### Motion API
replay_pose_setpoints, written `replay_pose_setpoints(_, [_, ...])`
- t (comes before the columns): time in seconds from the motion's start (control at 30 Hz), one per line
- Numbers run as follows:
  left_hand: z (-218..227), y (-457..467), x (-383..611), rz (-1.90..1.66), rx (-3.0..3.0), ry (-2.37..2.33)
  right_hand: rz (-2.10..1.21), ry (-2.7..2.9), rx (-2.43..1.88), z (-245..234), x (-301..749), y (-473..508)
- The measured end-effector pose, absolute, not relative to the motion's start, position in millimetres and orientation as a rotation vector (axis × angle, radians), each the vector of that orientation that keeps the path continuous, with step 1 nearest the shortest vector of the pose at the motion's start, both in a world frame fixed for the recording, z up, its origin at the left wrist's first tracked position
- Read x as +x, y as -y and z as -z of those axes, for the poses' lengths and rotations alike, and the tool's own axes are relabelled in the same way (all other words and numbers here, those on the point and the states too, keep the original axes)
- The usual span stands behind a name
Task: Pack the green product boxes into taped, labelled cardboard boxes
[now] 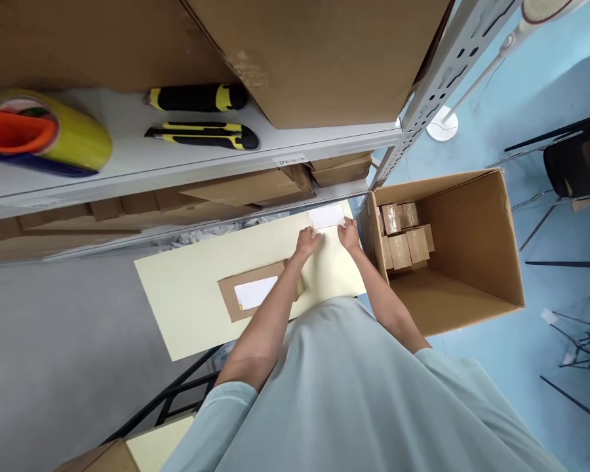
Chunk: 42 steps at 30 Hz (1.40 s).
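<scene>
Both my hands are at a white label sheet [327, 216] lying at the far right corner of a pale yellow table [187, 295]. My left hand [307, 241] pinches the sheet's left edge with closed fingers. My right hand [349, 233] grips its right edge, fingers curled. A flat brown parcel [248, 294] with a white label on it lies on the table under my left forearm.
An open cardboard box [467, 262] holding several small taped packages [402, 236] stands on the blue floor to the right. A metal shelf [177, 157] above carries two yellow-black utility knives [201, 118], a tape roll [44, 134] and big cartons. Chairs stand at far right.
</scene>
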<state>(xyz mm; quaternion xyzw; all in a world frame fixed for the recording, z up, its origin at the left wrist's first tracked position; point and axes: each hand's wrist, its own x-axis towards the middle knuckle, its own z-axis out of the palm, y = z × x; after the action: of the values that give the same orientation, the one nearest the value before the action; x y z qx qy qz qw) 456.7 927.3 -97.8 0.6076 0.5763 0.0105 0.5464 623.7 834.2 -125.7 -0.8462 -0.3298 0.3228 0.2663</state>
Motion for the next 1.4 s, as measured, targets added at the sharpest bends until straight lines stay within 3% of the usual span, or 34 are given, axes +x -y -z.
replay_pose_setpoints(0.83, [77,-922,464,-0.014,1.468,-1.621,-0.821,0.892,-2.327,95,612,-836])
replay_pose_setpoints(1.13, [55,-952,475,-0.088,1.542,-1.676,-0.756,0.92,-2.374,51,613,-847])
replay_pose_setpoints(1.4, [23,-913,490,-0.296,1.946,-1.261,-0.838,0.896,-2.406,-6,628,-890])
